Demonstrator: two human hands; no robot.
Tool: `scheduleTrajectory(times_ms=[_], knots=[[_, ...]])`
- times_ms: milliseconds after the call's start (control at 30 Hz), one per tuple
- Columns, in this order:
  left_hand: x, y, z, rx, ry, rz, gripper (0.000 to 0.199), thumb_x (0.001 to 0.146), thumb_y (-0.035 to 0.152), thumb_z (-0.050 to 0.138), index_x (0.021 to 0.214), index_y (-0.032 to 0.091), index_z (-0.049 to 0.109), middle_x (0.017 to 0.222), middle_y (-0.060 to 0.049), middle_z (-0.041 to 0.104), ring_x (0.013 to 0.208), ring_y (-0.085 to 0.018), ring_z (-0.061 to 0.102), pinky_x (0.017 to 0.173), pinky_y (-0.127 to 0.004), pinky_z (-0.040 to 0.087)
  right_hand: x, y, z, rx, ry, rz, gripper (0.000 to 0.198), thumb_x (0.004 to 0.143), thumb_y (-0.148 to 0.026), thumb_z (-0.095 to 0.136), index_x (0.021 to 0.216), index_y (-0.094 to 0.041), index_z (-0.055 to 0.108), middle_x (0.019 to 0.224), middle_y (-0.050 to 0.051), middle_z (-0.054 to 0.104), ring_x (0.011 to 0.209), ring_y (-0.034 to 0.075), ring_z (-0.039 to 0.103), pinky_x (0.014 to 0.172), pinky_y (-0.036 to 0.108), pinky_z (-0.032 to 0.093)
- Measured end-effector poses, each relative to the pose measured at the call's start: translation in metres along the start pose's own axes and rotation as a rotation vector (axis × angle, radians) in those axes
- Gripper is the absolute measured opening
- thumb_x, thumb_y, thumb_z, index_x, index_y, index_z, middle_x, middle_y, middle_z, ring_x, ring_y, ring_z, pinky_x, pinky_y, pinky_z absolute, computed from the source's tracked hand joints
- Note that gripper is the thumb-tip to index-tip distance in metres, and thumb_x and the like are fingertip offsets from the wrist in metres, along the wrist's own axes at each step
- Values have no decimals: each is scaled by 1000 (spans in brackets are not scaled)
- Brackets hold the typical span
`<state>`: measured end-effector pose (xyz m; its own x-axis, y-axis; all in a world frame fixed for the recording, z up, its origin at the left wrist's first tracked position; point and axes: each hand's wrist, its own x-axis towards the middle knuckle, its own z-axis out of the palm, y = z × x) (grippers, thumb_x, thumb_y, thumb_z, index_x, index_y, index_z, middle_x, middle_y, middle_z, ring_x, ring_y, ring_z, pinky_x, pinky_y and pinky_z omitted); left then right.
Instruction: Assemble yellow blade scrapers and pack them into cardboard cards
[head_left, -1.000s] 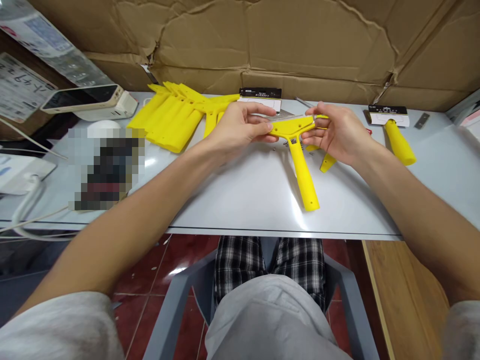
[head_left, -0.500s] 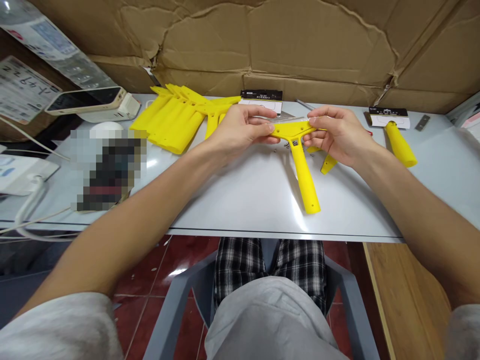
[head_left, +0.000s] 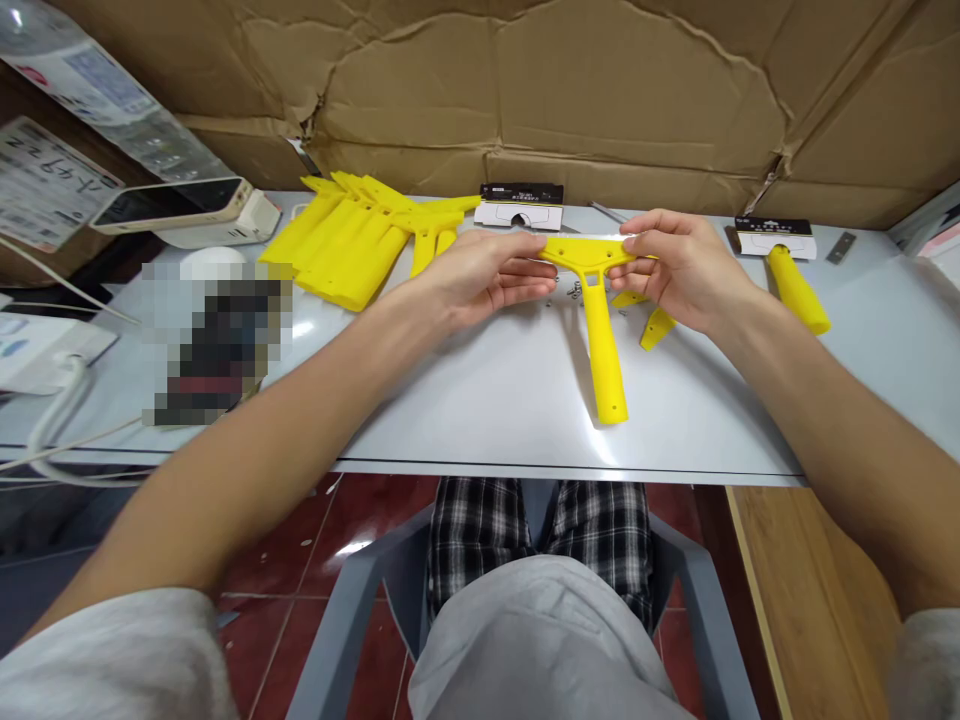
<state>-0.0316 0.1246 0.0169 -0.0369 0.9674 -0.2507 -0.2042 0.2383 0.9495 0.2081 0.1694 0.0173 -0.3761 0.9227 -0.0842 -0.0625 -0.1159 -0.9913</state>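
Between my hands is a yellow scraper handle (head_left: pixel 604 350), T-shaped, its wide head upward and its grip pointing down toward me. My left hand (head_left: pixel 484 278) pinches the left end of the head between thumb and fingers. At the right end, my right hand (head_left: pixel 679 265) grips the head the same way, partly hiding it. Behind the grip, several small screws (head_left: pixel 574 291) lie loose on the table. A flat yellow piece (head_left: pixel 658 328) rests below my right hand, with another beside it.
Several yellow scraper handles (head_left: pixel 341 255) are stacked at left. A black-and-white card (head_left: pixel 519 207) stands behind my hands. On the right are another handle (head_left: pixel 799 290) with a card and a small metal plate (head_left: pixel 842 247). A phone (head_left: pixel 176 203) and a bottle (head_left: pixel 112 90) sit far left.
The handle has turned slightly, its lower end swinging left and its head coming level. A thin clear or shiny strip seen above its head no longer shows. Both hands keep their hold.
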Motion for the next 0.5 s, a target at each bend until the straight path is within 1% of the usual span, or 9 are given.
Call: scheduleTrajectory(times_ms=[200,333,433,500], knots=[[-4,2,3,15,26,38,7,90,14,81,91,14,74,85,-12,80,83,-21,82,91,-35,72,0,-1,-1,6,-1,10,34,85,-23,79,110,-20,58,97,6,65,83,14,70,85,36,67],[-5,2,4,12,28,38,7,92,10,79,87,13,75,84,-12,80,75,-18,80,87,-31,71,0,-2,1,7,1,17,35,84,-25,81,110,-20,58,97,6,65,83,13,69,84,34,66],[-6,2,5,25,25,43,7,91,9,79,86,12,75,84,-12,80,74,-16,79,85,-30,71,0,0,1,4,-2,6,37,83,-26,83,108,-19,57,99,6,66,83,12,69,83,33,66],[-6,2,5,40,23,50,6,90,10,79,87,12,75,83,-11,79,74,-17,79,86,-31,71,1,1,0,-8,-1,2,40,81,-26,86,109,-19,57,100,6,67,83,12,69,84,33,66]])
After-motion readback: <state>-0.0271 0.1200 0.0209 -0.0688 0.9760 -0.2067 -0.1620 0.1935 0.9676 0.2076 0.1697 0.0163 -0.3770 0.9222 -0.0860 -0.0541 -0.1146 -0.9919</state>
